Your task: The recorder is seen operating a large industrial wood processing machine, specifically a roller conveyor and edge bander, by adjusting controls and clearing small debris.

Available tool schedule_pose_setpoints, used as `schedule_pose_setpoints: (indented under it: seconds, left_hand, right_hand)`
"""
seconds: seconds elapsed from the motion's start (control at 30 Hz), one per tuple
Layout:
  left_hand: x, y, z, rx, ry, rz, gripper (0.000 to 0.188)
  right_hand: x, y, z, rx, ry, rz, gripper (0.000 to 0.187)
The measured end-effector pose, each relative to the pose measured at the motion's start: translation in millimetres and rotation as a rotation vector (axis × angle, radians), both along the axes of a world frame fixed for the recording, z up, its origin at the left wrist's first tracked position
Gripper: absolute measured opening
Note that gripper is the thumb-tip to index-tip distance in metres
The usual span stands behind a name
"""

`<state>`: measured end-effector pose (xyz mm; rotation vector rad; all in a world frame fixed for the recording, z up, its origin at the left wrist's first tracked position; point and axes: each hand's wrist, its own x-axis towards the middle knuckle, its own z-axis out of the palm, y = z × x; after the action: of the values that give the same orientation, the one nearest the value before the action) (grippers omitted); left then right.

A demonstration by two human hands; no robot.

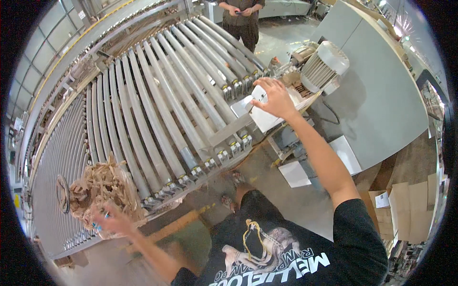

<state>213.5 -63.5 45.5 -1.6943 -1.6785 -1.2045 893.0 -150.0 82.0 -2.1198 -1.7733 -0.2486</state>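
Fingers of the right hand [280, 101] clasp a white box [259, 94] right of the rollers [188, 155]; the blurred left hand [114, 220], grip unclear, is at scraps [107, 178] on the rollers' left; loose pieces might jam them.

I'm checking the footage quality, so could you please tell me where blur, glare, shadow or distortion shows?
Head view: left hand smeared, apparently by motion, right hand clearer; head view: rollers bowed by the fisheye lens, glare at upper right, soft shadow beside the motor on the grey panel.
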Motion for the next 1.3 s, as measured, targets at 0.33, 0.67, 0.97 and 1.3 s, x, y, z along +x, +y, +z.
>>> schedule_pose_setpoints:
  seconds: [0.33,0.67,0.97,1.3]
  left_hand:
    - [364,7,-155,-0.646,-0.035,-0.879,0.066]
    - [322,-11,-180,-0.738,0.116,-0.79,0.063]
    - [137,-29,-118,-0.569,0.036,-0.493,0.053]
    - [-72,-9,6,-0.454,-0.074,0.124,0.046]
  right_hand:
    - [2,7,6,-0.012,0.06,0.038,0.06]
    - [-5,-1,3,0.002,0.053,-0.006,0.057]
    - [7,8,-7,-0.022,0.118,0.035,0.061]
    - [7,17,-17,0.038,0.145,0.076,0.062]
